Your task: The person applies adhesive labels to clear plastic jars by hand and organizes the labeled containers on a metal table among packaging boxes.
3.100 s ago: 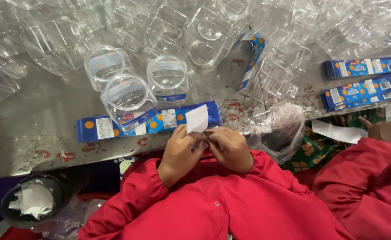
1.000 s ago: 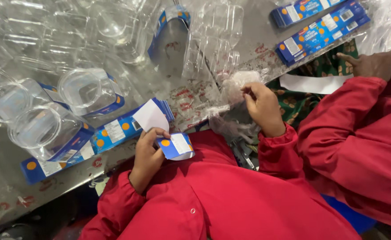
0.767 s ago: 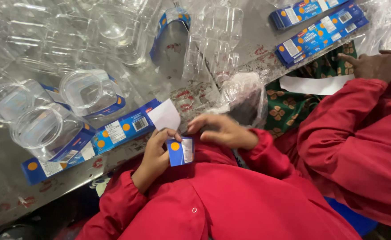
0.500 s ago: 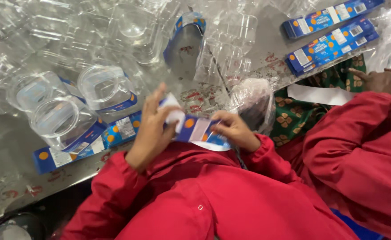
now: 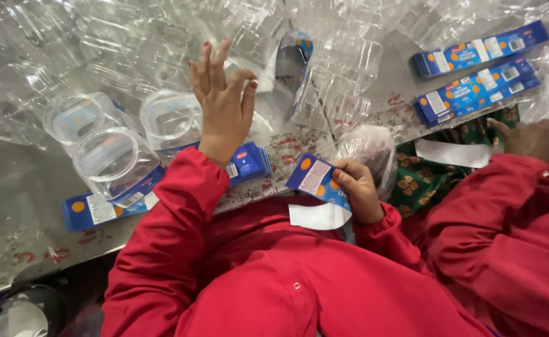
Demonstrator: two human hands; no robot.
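1. The left hand (image 5: 223,106) was raised over the table, fingers spread apart and holding nothing, just in front of a heap of clear plastic containers (image 5: 131,37).
2. Its red sleeve (image 5: 168,237) crossed a flat blue carton strip (image 5: 246,163) that lay on the grey table (image 5: 18,212).
3. The right hand (image 5: 357,190) was closed on a folded blue card sleeve (image 5: 315,178) with orange dots — thumb on top, fingers curled beneath — held near the table's edge above the lap.
4. A white flap (image 5: 318,216) of that card hung below the hand, against the red garment.
5. Just beside the right hand, touching the table edge, sat a crumpled clear plastic bag (image 5: 368,146).
6. To the left stood three round clear tubs (image 5: 109,156), close together, one resting on another blue strip (image 5: 93,209).
7. Far right, two stacks of flat blue cartons (image 5: 474,78) lay on the table, well apart from both hands.
8. A co-worker's hand (image 5: 530,137) — in a red sleeve too — rested beside a white paper slip (image 5: 452,153) on patterned green cloth (image 5: 424,184); whether it gripped anything could not be told.
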